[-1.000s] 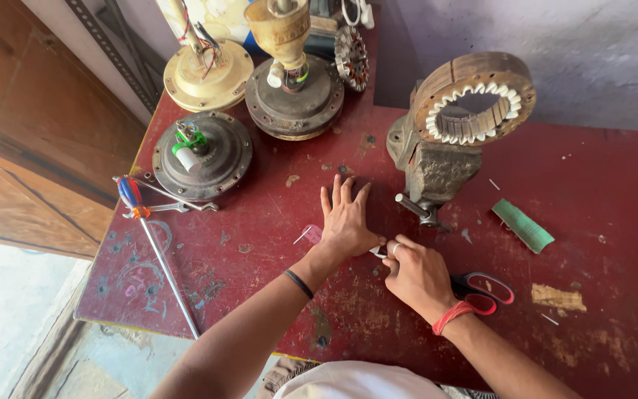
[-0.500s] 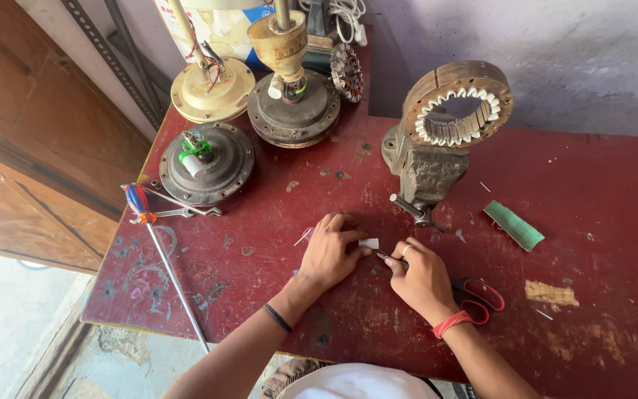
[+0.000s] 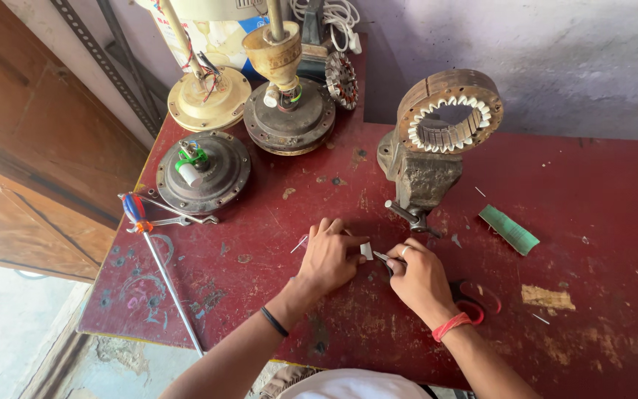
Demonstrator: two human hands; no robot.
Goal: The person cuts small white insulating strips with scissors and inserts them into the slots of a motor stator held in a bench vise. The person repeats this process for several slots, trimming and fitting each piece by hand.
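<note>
1. Red workbench (image 3: 599, 192): bears everything; both hands low at its middle, near the front edge.
2. Stator ring with white slot liners, clamped upright in a bench vise (image 3: 416, 177): just beyond the grip, slightly right of it.
3. Three fan motor housings (image 3: 202, 171): well beyond and left of the grip, clustered at the back corner.
4. Long screwdriver with red and blue handle (image 3: 158, 266): well left of the grip, laid across a spanner.
5. Green paper strip (image 3: 509, 229): right of the grip, apart from it.
6. Left hand (image 3: 328, 257): pressed down, fingertips pinning a small white paper strip (image 3: 366, 250) flat to the bench, thumb alongside.
7. Right hand (image 3: 421, 279): closed around scissors (image 3: 474, 299), red loops showing behind the palm, blade tips meeting the strip's right end.
8. Judged as cutting the strip to size: best done keeping the strip pinned close to the blades, cutting square across, fingertips clear of the tips, one clean snip rather than several nibbles.
</note>
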